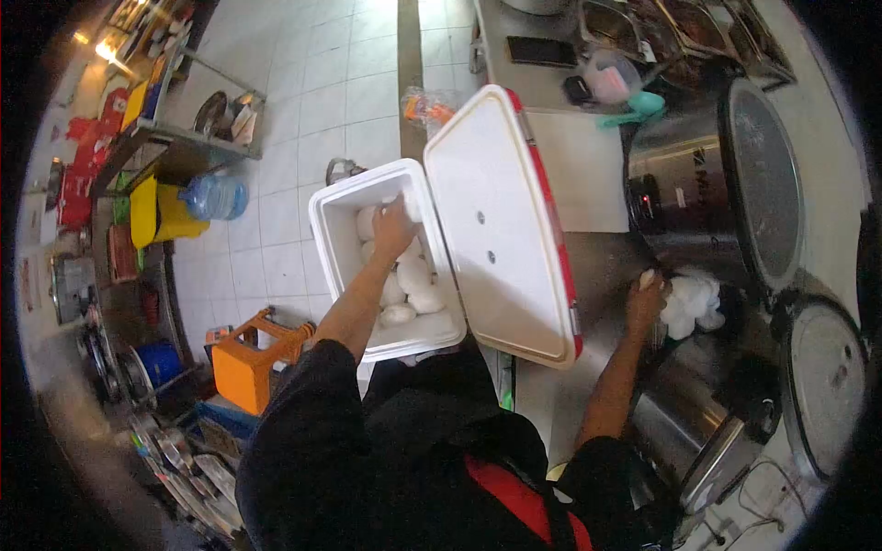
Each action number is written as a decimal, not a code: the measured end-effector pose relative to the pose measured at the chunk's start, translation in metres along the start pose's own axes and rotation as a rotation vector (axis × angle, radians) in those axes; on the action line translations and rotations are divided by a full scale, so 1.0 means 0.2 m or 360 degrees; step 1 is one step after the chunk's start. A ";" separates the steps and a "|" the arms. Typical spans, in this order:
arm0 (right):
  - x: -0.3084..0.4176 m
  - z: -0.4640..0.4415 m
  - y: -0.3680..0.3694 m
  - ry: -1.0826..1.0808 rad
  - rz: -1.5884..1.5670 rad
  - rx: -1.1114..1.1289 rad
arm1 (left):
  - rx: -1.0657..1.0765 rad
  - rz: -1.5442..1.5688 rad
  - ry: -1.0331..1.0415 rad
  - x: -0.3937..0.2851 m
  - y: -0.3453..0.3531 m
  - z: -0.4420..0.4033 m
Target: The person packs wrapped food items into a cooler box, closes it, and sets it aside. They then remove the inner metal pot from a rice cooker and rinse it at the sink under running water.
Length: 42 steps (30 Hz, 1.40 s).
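Note:
My left hand (393, 230) reaches into an open white cool box (323, 241), its fingers curled on a white rounded bundle (412, 209) near the far wall. Several more white rounded bundles (415, 275) lie below and beside that hand; what they contain does not show. The box's lid (491, 220), white inside with a red edge, leans open to the right. Over the steel counter, my right hand (647, 298) is closed at the edge of a crumpled white plastic bag (691, 305). Its fingertips are partly hidden.
Two large steel rice cookers (680, 184) with raised lids stand on the right. A teal scoop (634, 110) and a clear tub (611, 77) lie beyond the counter. On the left are an orange stool (243, 372), a yellow bin (165, 216) and a water bottle (216, 196).

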State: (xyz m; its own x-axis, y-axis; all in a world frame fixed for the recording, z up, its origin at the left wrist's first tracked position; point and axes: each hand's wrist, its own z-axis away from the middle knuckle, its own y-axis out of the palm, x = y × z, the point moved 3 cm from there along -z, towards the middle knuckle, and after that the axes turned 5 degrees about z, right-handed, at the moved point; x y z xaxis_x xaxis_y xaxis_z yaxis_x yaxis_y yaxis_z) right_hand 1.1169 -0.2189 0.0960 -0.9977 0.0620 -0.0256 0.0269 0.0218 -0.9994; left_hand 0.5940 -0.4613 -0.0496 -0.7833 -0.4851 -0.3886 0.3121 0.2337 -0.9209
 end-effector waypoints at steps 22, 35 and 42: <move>0.88 1.25 -1.02 -0.0187 -0.2579 0.0855 | 0.0182 0.0832 -0.0206 -0.12 -0.32 0.18; 1.48 1.50 -0.16 -0.0617 -0.1453 0.0812 | 0.0157 0.1682 -0.1151 -0.22 -0.32 0.51; 0.81 1.48 -0.67 -0.0361 -0.1848 0.1364 | -0.0096 0.0525 -0.0748 -0.21 0.16 0.18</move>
State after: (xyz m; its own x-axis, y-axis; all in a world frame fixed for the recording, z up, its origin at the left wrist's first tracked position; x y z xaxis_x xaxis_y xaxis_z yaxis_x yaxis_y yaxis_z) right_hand 0.9327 -0.5065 0.2183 -0.4229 0.2671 0.8659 -0.7462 -0.6449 -0.1655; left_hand 0.6565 -0.4646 -0.0641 -0.3225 -0.6976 -0.6398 0.4574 0.4769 -0.7506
